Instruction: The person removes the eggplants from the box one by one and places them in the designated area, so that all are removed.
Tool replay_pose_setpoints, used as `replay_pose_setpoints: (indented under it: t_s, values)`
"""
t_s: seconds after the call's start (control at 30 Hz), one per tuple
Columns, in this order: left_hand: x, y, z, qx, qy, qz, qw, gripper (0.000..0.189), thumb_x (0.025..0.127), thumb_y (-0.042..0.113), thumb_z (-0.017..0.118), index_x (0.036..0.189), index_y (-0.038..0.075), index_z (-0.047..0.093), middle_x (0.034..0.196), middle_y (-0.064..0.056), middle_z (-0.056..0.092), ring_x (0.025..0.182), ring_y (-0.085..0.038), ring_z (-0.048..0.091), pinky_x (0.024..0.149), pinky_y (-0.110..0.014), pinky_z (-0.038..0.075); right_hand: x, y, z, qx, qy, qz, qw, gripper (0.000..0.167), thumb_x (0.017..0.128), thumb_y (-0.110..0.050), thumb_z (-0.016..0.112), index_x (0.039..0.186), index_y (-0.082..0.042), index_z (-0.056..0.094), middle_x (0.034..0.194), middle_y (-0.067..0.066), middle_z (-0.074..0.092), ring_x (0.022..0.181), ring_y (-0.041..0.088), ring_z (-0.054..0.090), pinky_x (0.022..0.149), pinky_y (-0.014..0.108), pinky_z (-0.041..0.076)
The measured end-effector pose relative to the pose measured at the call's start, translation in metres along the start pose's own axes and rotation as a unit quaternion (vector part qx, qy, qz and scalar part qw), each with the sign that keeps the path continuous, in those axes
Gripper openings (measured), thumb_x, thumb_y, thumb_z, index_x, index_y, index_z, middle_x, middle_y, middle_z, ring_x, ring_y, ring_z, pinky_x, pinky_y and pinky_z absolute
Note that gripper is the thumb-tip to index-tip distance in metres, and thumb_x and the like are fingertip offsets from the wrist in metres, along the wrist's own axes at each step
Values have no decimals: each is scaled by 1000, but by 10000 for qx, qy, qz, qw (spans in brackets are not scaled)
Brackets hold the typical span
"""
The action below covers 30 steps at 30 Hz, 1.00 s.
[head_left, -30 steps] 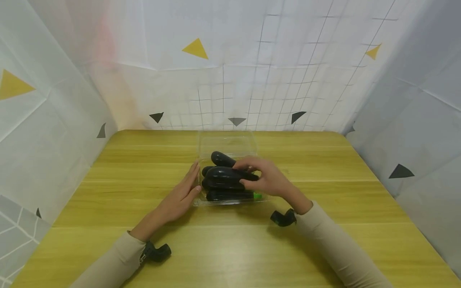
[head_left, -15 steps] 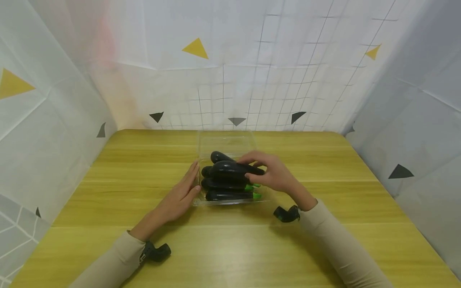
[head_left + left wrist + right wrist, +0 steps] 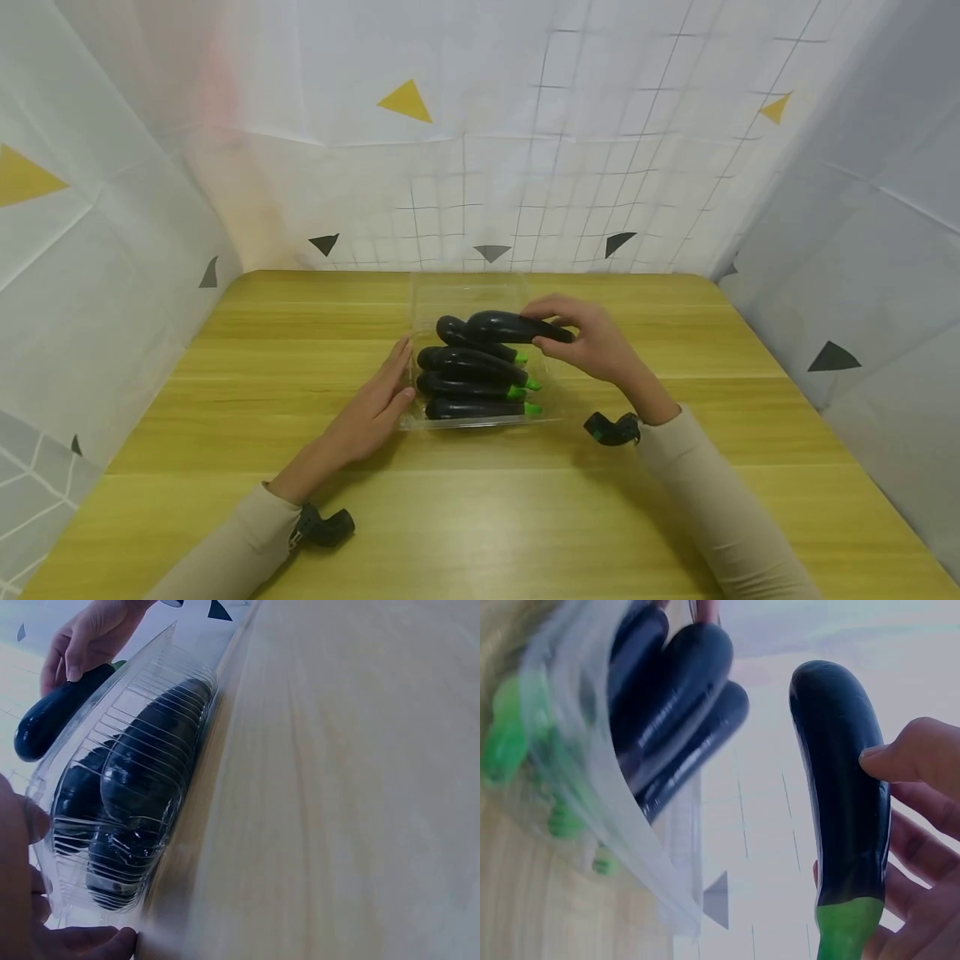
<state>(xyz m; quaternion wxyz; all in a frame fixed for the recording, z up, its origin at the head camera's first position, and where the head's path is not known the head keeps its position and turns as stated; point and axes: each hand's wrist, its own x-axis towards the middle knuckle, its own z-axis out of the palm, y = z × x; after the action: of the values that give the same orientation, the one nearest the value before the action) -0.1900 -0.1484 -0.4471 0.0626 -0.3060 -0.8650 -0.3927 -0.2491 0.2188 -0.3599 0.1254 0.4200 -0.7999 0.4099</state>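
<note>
A glossy dark eggplant [image 3: 498, 327] is pinched between the thumb and fingers of my right hand [image 3: 592, 337], raised over the back of a clear plastic container [image 3: 480, 422]. In the right wrist view its green stem end [image 3: 847, 922] points down, near the palm. Several more eggplants [image 3: 480, 364] lie side by side in the container, stems to the right; one is stacked on top of the others. My left hand [image 3: 378, 408] rests along the container's left side, fingers straight. From the left wrist view, the ribbed wall [image 3: 161, 712] shows eggplants pressed close behind it.
The container's clear lid [image 3: 468, 293] lies folded open behind it on the wooden table [image 3: 480, 517]. White patterned sheets [image 3: 300, 183] hang around the table's back and sides. A black wrist-worn camera [image 3: 611, 429] sticks out below each hand.
My right hand has lifted the eggplant off the pile and carried it back and to the right, uncovering the eggplants beneath. My left hand has stayed at the container's side.
</note>
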Motion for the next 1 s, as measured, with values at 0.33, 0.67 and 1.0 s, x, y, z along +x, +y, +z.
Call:
replay_pose_setpoints:
  t_s: [0.33, 0.67, 1.0]
  values:
    - [-1, 0, -1, -7, 46, -92, 9999, 65, 112, 17, 45, 167, 4, 13, 174, 0, 0, 156, -23, 11, 124, -46, 14, 2, 12, -15, -129, 155, 288, 9994, 38, 91, 2, 79, 127, -7, 74, 127, 9, 70, 113, 30, 67, 83, 46, 60]
    - [4, -1, -2, 32, 74, 146, 9999, 64, 113, 18, 44, 166, 1, 14, 174, -4, 2, 157, -26, 10, 124, -43, 12, 3, 28, -40, -321, 233, 824, 9958, 38, 91, 4, 78, 128, -3, 73, 129, 15, 69, 115, 36, 66, 90, 54, 57]
    - [0, 0, 0, 101, 123, 70, 9998, 63, 112, 16, 45, 165, 0, 16, 173, -4, 5, 156, -28, 13, 124, -44, 14, 7, 45, -55, -505, 172, 1232, 9910, 34, 95, -5, 77, 128, -7, 74, 128, 11, 69, 117, 32, 66, 89, 48, 58]
